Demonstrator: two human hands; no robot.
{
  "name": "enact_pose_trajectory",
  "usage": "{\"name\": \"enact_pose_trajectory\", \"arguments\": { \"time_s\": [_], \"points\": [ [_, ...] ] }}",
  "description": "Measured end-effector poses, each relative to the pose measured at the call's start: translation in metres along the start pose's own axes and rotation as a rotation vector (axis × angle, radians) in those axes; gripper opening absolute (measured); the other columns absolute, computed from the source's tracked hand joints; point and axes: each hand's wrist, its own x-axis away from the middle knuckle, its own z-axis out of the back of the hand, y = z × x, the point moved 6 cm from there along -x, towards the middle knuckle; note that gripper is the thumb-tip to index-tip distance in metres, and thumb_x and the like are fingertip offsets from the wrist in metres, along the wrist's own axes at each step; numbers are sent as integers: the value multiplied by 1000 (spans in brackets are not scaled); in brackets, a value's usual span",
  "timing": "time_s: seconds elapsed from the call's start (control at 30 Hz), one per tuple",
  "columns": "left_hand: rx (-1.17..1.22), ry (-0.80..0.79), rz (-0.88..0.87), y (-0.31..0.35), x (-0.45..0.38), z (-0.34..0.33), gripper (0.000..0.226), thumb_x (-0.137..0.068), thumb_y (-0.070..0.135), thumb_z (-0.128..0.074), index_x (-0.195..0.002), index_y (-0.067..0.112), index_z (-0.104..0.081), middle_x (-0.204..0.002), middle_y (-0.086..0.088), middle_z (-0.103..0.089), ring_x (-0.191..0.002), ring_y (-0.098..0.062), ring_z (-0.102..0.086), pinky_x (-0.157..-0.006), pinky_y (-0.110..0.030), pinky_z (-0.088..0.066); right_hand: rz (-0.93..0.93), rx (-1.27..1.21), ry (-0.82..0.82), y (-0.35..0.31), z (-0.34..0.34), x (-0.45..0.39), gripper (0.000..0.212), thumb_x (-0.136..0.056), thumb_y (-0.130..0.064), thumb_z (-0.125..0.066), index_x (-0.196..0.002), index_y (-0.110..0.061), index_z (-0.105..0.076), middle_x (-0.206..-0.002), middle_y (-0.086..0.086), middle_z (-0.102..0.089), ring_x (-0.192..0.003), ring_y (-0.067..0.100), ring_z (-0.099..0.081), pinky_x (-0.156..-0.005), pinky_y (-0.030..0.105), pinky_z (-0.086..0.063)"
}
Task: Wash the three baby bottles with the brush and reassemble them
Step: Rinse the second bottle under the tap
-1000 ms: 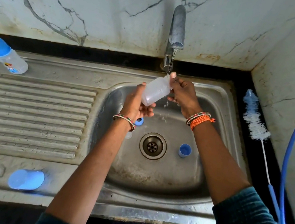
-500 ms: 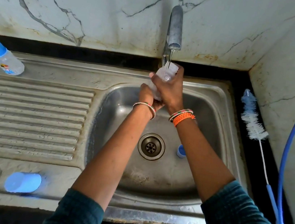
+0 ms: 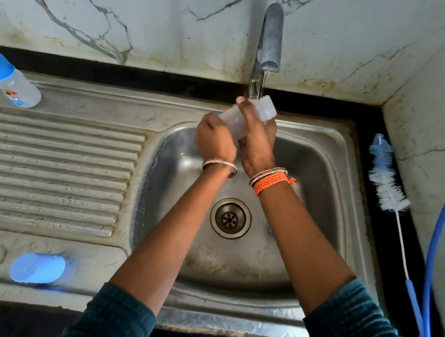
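1. the step in hand looks like rinsing: both hands hold one clear, uncapped plastic baby bottle body (image 3: 242, 114) under the thin stream from the grey metal tap (image 3: 271, 41), above the back of the stainless steel sink basin (image 3: 167, 189).
2. the left hand (image 3: 215, 141) is wrapped around the bottle's lower end, and the right hand (image 3: 257, 139) is curled over its upper half, near the threaded mouth.
3. to rinse well, i judge the mouth should tilt up into the stream so water fills the inside, then be tipped to drain into the basin.
4. wet plastic is likely slippery, so one hand should keep a firm hold while the other turns the bottle.
5. the white-bristled bottle brush with a blue handle (image 3: 389, 191) lies on the dark surface right of the sink, well apart from the hands, ready if residue remains.
6. a capped bottle with a blue lid (image 3: 8, 78) lies at the drainboard's far left corner, and a blue cap (image 3: 37, 268) lies on the near edge, so reassembly appears not yet done.
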Motion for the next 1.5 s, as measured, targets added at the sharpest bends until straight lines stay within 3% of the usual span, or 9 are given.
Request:
{"name": "enact_pose_trajectory", "arguments": {
  "time_s": [0.2,0.5,0.6,0.73,0.8,0.93,1.0,1.23,1.5],
  "points": [
    [-119,-193,-865,19,24,-5,44,-95,35,-36,-106,-5,-50,-86,-11,-61,-73,-14,-55,-60,-8,-34,-208,-90,171,-5,4,-5,28,-74,-24,-78,-89,-9,-60,-85,10,-64,-74,24,-63,-74,40,-59],
    [234,-545,553,-6,15,-29,52,-97,44,-16,-70,11,-46,-39,-1,-37,-26,-9,-32,-30,-7,-19,-174,-227,-264,-14,-3,-8,3,-88,-11,-59,-90,-12,-62,-89,5,-67,-87,17,-64,-75,30,-54],
    [-88,-350,39,11,2,-17,44,-101,31,-23,-85,4,-54,-68,-19,-64,-58,-31,-62,-45,-29,-43,-235,-343,-145,-8,-9,-13,6,-91,-16,-58,-87,-11,-59,-83,6,-62,-83,19,-62,-71,33,-54],
    [-424,-113,-704,22,16,-6,39,-97,29,-31,-106,-4,-49,-74,-23,-63,-68,-41,-59,-55,-30,-27,-271,-182,202,-2,-4,-13,31,-83,-31,-71,-101,-9,-59,-94,11,-62,-77,22,-62,-67,31,-56],
    [-345,-108,-633,16,9,-2,41,-94,31,-28,-96,-3,-52,-66,-20,-59,-59,-34,-55,-51,-29,-24,-292,-98,223,1,-2,-14,47,-78,-34,-76,-114,-9,-58,-102,10,-63,-83,22,-62,-71,32,-56],
    [300,-555,508,-13,12,-21,46,-94,37,-17,-69,9,-44,-43,-2,-40,-31,-10,-35,-28,-13,-17,-265,-74,-91,-7,-13,-17,17,-80,-17,-71,-93,-10,-63,-85,7,-63,-82,20,-61,-73,30,-53],
    [393,-755,702,-13,19,-19,41,-92,31,-16,-70,9,-44,-42,0,-36,-29,-6,-29,-23,-11,-14,-233,-122,-218,-15,-18,-16,4,-88,-13,-61,-89,-10,-63,-88,8,-66,-85,19,-64,-76,29,-53],
    [155,-456,222,-5,-7,-11,33,-102,27,-23,-110,6,-47,-82,-12,-56,-60,-17,-55,-52,-24,-48,156,716,-104,-37,-19,-17,54,-76,-68,-59,-87,-15,-65,-78,4,-67,-75,20,-63,-73,34,-50],
    [268,-590,164,6,5,-37,87,-65,74,-60,-128,15,-54,-124,-5,-62,-113,-18,-58,-101,-44,-45,217,977,16,-37,-19,-8,57,-101,-49,-23,-87,-11,-63,-102,18,-66,-96,35,-61,-79,36,-45]
  ]
}}
